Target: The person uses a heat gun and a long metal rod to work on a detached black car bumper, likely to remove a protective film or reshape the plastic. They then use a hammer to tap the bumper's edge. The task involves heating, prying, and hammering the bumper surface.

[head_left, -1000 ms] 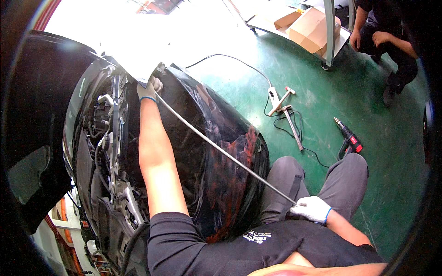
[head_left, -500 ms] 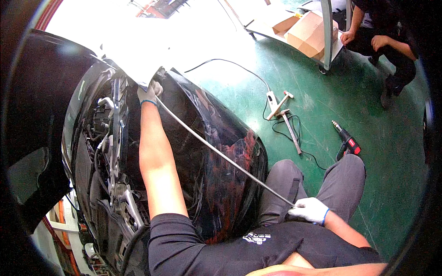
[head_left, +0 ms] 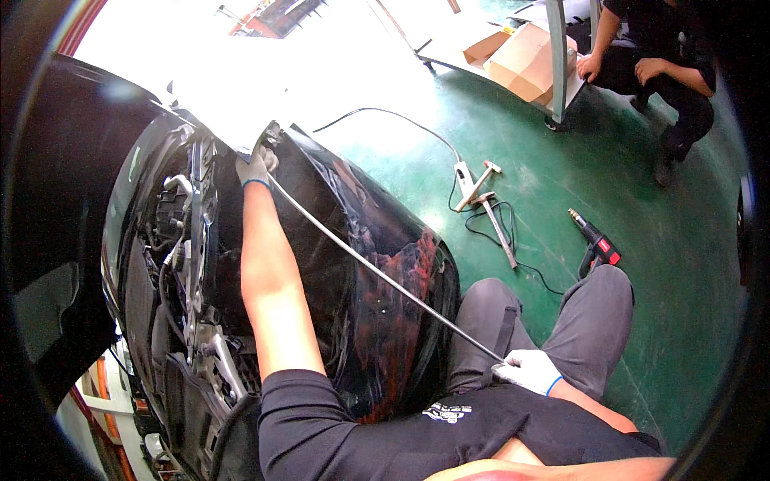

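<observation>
A long, thin metal rod [head_left: 375, 272] runs slantwise across the dark car body panel [head_left: 321, 240], from far left to near right. My left hand [head_left: 257, 166], in a white glove with blue cuff, closes around its far end beside a bright panel edge. That edge partly covers the fingers, and where the rod's tip ends is hidden. Over my lap, my right hand [head_left: 527, 371], gloved the same way, grips the near end. The panel has reddish scuffed patches and lies beneath the middle of the rod.
Exposed car parts [head_left: 180, 240] lie left of my arm. On the green floor are a heat gun [head_left: 597, 243], a hammer [head_left: 499, 232], another hammer-like tool [head_left: 479, 187] and a black cable [head_left: 385, 110]. A co-worker [head_left: 666, 80] crouches beside a cart bearing a cardboard box [head_left: 529, 64].
The view has shifted a little, so floor tools and cart appear farther left. My right hand also sits slightly farther left, still on the rod; my left hand keeps its place.
</observation>
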Available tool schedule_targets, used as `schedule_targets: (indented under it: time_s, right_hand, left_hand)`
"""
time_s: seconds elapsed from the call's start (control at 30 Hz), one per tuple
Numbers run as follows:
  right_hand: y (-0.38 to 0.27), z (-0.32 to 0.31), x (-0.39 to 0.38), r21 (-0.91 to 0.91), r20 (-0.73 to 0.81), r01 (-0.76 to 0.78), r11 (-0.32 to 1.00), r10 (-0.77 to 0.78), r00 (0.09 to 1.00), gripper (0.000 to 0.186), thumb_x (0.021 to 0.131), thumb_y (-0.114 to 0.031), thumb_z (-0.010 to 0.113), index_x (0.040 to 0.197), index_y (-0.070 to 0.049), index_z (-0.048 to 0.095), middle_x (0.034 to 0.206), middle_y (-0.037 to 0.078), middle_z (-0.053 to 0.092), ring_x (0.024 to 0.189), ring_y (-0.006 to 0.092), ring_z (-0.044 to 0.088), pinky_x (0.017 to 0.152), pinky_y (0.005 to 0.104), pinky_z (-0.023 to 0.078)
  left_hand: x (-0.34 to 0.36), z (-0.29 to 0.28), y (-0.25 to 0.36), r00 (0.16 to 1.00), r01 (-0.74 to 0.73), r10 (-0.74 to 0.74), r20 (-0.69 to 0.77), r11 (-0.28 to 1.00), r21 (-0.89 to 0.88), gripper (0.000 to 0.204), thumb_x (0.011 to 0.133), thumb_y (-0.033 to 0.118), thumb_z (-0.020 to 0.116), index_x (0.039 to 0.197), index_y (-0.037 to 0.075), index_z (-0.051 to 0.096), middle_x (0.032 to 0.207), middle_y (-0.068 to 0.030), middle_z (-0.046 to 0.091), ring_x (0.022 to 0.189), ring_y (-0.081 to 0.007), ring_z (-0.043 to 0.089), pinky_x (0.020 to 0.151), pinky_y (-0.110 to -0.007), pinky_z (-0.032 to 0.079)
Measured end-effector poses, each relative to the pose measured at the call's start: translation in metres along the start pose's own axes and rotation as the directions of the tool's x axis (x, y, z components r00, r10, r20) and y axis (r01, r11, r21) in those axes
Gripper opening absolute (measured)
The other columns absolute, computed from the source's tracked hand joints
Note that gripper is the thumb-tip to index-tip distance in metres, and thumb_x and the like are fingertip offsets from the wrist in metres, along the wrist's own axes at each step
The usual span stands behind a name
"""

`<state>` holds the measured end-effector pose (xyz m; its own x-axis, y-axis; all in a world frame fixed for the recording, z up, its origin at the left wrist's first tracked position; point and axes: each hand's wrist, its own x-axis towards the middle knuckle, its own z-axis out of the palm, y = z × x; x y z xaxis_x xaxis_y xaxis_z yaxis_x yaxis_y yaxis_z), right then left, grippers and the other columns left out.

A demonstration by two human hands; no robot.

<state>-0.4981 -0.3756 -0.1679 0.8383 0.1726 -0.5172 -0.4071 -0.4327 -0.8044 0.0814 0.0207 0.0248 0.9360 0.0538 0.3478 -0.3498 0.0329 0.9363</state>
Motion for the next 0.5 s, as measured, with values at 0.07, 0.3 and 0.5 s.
schedule_targets:
  time_s: [0.07,0.3,0.5]
  right_hand:
    - [0.005,0.006,0.001,0.01,-0.021,0.006,1.0,-0.006,1.0,0.051,0.092,-0.053,0.068,0.092,-0.003,0.074,0.082,0.017,0.071,0.075,0.0298,0.069,0.07,0.0393,0.051]
    - [0.006,-0.023,0.005,0.081,0.139,-0.044,0.996,0.033,0.99,0.049,0.09,-0.052,0.072,0.093,-0.003,0.074,0.082,0.014,0.072,0.076,0.0227,0.068,0.071,0.0371,0.051]
    - [0.002,-0.064,0.011,-0.011,0.308,-0.053,0.999,0.054,0.95,0.048,0.092,-0.052,0.07,0.091,-0.004,0.073,0.078,0.009,0.067,0.075,0.0158,0.061,0.072,0.0319,0.049]
  left_hand:
    - [0.001,0.001,0.0,0.999,0.03,-0.031,-0.018,1.0,-0.003,0.043,0.098,0.018,0.068,0.067,0.014,0.039,0.051,0.0034,0.03,0.036,-0.0135,0.034,0.036,-0.031,0.024]
    - [0.001,-0.004,0.001,0.999,0.002,-0.001,0.045,0.999,-0.035,0.031,0.099,0.011,0.062,0.075,0.01,0.043,0.054,0.003,0.032,0.037,-0.012,0.031,0.038,-0.031,0.025]
    - [-0.008,0.008,0.012,0.997,-0.018,0.022,0.074,0.998,-0.059,0.019,0.099,0.0,0.056,0.083,0.006,0.046,0.056,0.001,0.033,0.04,-0.0121,0.031,0.041,-0.031,0.026]
